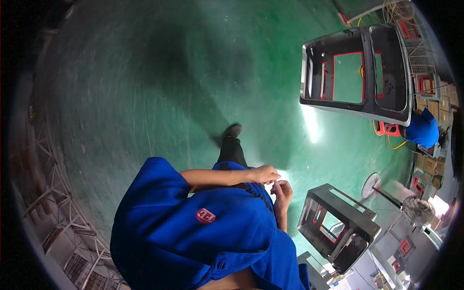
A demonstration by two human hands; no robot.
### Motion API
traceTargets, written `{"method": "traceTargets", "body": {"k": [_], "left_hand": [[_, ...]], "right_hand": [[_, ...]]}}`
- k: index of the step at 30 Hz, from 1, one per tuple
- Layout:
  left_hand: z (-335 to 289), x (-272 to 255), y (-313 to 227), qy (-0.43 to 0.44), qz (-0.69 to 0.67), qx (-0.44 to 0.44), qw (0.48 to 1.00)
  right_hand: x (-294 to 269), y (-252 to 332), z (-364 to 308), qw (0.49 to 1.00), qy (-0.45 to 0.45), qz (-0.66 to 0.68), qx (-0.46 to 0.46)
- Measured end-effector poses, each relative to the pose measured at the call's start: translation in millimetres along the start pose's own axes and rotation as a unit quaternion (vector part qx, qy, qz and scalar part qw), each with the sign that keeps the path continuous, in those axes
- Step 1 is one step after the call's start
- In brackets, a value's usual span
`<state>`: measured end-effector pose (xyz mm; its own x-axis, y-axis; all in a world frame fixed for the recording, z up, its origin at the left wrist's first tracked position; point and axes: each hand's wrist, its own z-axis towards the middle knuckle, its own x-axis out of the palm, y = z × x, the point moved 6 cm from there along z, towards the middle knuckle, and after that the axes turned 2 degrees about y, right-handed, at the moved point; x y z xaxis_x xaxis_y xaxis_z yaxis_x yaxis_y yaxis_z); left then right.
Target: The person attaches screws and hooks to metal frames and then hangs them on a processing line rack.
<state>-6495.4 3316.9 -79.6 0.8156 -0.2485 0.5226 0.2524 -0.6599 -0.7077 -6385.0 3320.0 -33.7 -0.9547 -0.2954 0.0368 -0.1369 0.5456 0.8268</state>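
My left hand (265, 174) reaches across the front of my blue work shirt (193, 232), its fingers curled. My right hand (282, 191) comes up from below, and its fingertips meet those of the left hand in front of my waist. Whether anything small sits between the fingers is too blurred to tell. Beyond my hands, my black trouser leg and dark shoe (232, 130) step onto the green floor (145, 87).
A large black metal cabinet shell (357, 72) with red-edged openings lies on the floor at the upper right. A smaller black frame (338, 227) stands at the lower right, beside two fans (371, 185). Another person in blue (422, 128) crouches near stacked cardboard boxes. Metal racking (53, 193) lines the left.
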Motion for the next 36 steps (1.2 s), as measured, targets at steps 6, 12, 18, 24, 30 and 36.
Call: {"method": "traceTargets", "body": {"k": [6, 12, 18, 24, 30, 36], "left_hand": [[4, -21, -15, 0.054, -0.024, -0.006, 0.998], [11, -14, -12, 0.124, 0.013, -0.051, 0.991], [13, 16, 2, 0.215, 0.049, -0.150, 0.964], [4, 39, 26, 0.251, 0.105, -0.201, 0.941], [-25, 43, 60, 0.238, 0.098, -0.235, 0.937], [-87, 21, 76, 0.170, 0.083, -0.218, 0.957]], "right_hand": [[17, 19, 12, 0.999, -0.052, -0.009, -0.004], [12, 17, 1, 0.990, -0.138, 0.030, -0.007], [-6, -5, -32, 0.972, -0.228, 0.049, -0.008], [-7, -33, -68, 0.955, -0.277, 0.098, -0.049], [7, -62, -99, 0.952, -0.273, 0.113, -0.076], [48, -115, -103, 0.963, -0.184, 0.175, -0.090]]}}
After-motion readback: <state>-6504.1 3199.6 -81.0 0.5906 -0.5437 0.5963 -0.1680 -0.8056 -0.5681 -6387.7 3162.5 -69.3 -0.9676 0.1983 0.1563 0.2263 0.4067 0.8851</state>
